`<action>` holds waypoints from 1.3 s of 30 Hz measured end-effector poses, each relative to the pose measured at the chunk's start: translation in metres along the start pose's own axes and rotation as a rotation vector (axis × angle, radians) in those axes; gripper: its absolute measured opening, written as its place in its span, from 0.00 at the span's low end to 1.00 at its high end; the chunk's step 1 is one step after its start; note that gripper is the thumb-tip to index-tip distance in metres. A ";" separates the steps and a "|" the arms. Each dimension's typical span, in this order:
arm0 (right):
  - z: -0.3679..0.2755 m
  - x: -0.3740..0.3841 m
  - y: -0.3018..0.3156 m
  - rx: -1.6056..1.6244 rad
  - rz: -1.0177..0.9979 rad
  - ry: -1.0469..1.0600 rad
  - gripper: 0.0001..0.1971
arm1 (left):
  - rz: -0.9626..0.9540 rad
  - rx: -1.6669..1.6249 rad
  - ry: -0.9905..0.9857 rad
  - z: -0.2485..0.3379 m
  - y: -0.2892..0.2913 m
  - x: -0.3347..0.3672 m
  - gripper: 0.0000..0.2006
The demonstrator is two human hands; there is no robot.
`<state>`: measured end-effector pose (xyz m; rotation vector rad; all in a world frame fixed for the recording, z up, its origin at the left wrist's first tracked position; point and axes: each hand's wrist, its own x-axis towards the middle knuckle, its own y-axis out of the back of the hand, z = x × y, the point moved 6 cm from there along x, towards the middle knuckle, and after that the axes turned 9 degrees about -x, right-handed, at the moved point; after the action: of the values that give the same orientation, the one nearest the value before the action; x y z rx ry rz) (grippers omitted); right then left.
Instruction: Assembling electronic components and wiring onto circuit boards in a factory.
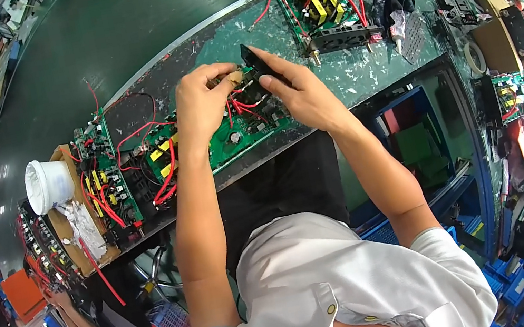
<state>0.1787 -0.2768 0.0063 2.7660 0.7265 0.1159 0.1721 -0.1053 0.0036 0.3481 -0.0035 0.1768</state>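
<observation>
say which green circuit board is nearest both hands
The middle red-wired green circuit board by the left hand and right hand; other boards lie farther left or right.

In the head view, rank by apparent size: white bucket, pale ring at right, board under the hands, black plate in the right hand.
1. Board
2. Bucket
3. Black plate and pale ring: unsure, as the plate is partly hidden.
</observation>
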 end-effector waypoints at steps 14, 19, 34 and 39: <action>0.006 -0.001 -0.002 0.044 -0.002 -0.009 0.25 | 0.029 0.030 -0.152 0.013 -0.004 -0.009 0.08; 0.004 -0.001 -0.001 -0.048 0.038 0.030 0.25 | 0.058 0.015 -0.176 0.016 -0.004 -0.012 0.07; 0.017 0.000 -0.001 0.121 0.081 -0.012 0.24 | -0.001 0.047 -0.065 0.028 0.000 -0.023 0.18; -0.018 -0.008 0.018 -0.444 0.344 0.234 0.25 | 0.030 -0.489 -0.027 0.023 0.000 -0.040 0.35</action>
<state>0.1772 -0.2913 0.0286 2.4360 0.2255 0.6007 0.1332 -0.1201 0.0243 -0.1370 -0.0773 0.1950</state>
